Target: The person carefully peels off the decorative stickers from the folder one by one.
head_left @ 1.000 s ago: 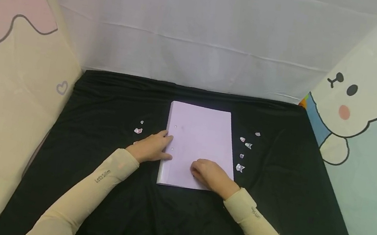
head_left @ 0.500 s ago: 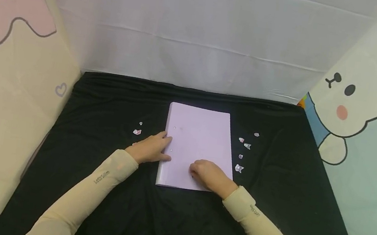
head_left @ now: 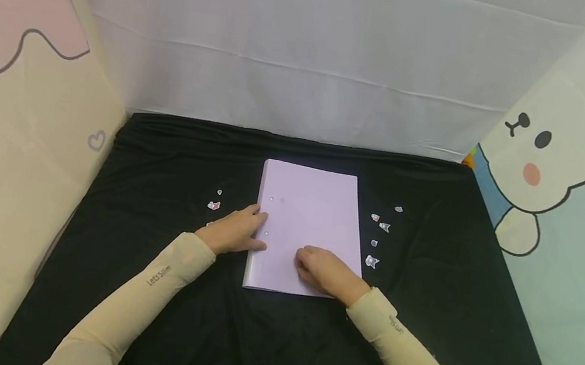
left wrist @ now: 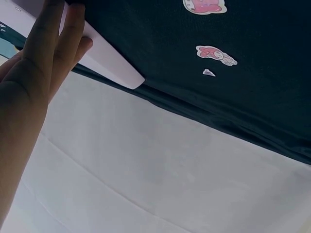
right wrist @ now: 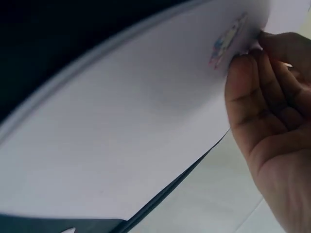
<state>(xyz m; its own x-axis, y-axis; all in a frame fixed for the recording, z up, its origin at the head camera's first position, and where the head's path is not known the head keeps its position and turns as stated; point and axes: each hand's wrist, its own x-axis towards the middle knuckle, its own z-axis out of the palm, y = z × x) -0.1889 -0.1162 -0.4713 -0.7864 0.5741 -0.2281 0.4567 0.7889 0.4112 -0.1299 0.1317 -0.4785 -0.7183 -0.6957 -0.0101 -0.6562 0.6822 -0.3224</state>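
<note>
A pale lilac folder (head_left: pixel 311 210) lies closed on the black cloth. My left hand (head_left: pixel 234 229) rests along its spine, fingers extended and thumb on the cover; the left wrist view shows those fingers (left wrist: pixel 65 46) against the spine. Over the cover's lower right part is my right hand (head_left: pixel 327 270), thumb and fingers bent together. In the right wrist view, its fingertips (right wrist: pixel 240 68) pinch a small light piece that looks like a sticker, mostly hidden. Beside them a colourful sticker (right wrist: pixel 226 42) lies on the cover.
Several small stickers lie right of the folder, among them a cat-shaped sticker (head_left: pixel 372 262). Left of it are a pink sticker (head_left: pixel 214 205), a tiny sticker (head_left: pixel 220 192) and another partly covered by my left hand. A white curtain (head_left: pixel 301 51) hangs behind the black cloth (head_left: pixel 450 307).
Both hands keep almost the same places on the folder. The head view has shifted only slightly, and the stickers beside the folder lie as before.
</note>
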